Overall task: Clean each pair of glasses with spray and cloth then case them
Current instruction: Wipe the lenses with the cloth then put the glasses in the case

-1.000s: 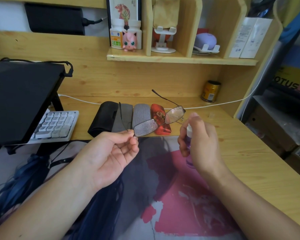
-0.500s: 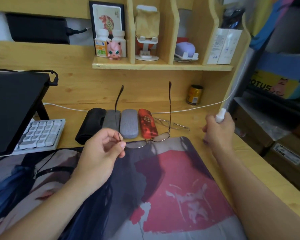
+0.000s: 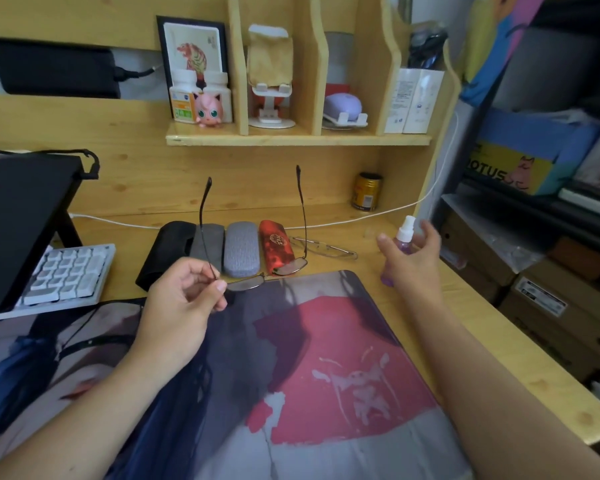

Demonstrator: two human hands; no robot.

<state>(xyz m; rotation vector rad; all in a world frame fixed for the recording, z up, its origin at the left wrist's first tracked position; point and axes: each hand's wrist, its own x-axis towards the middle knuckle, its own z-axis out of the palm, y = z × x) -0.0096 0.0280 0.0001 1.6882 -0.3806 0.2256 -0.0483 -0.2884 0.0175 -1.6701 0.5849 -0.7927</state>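
My left hand (image 3: pixel 181 299) pinches a thin dark-framed pair of glasses (image 3: pixel 248 284) at its left hinge, lenses low over the desk mat's far edge and both temples pointing up. My right hand (image 3: pixel 418 268) is at the desk's right side with thumb and fingers spread loosely around a small purple spray bottle (image 3: pixel 403 241) with a white nozzle, which stands on the wood. A second, light-framed pair of glasses (image 3: pixel 324 249) lies folded on the desk behind the mat. Four cases lie side by side: black (image 3: pixel 167 251), dark grey (image 3: pixel 211 242), light grey (image 3: pixel 240 249), red (image 3: pixel 276 245). No cloth is visible.
A printed desk mat (image 3: pixel 326 358) covers the near desk. A white keyboard (image 3: pixel 66 271) sits under a black stand (image 3: pixel 18 220) at left. A gold can (image 3: pixel 366 192) and a white cable (image 3: pixel 378 211) lie at the back. Boxes stand beyond the right edge.
My right hand carried the spray bottle away from the lenses to the right and set it down, loosening its fingers. My left hand turned the glasses so the temples point up.
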